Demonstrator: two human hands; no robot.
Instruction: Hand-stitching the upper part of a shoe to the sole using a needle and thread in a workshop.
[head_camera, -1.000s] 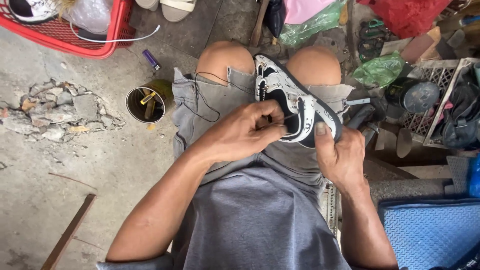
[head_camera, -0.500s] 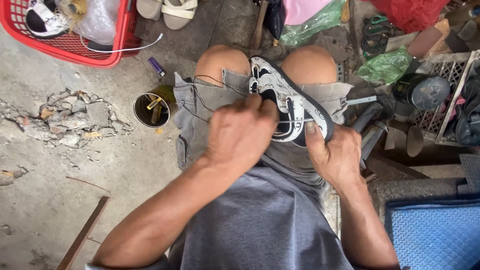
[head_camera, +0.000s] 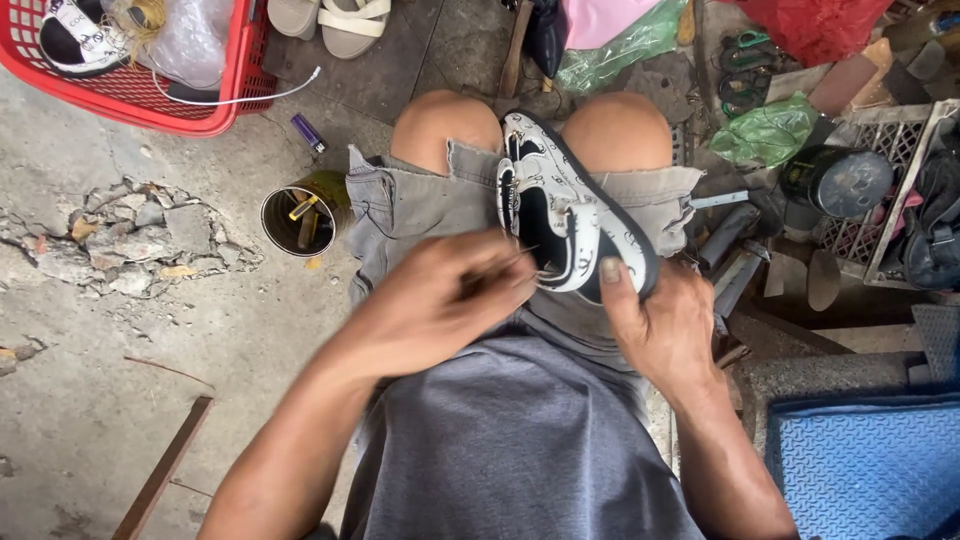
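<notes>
Stitching looked to be the step in hand: the shoe (head_camera: 570, 225) lay on the lap between the knees, the right hand (head_camera: 665, 325) clamped round its heel, the left hand (head_camera: 440, 305) pinched shut beside the opening — on what, I could not tell. Any next pull called for a steady heel. Cracked concrete floor (head_camera: 120, 330), a tin (head_camera: 298, 205) and red basket (head_camera: 150, 95) nearby — a cluttered workplace.
</notes>
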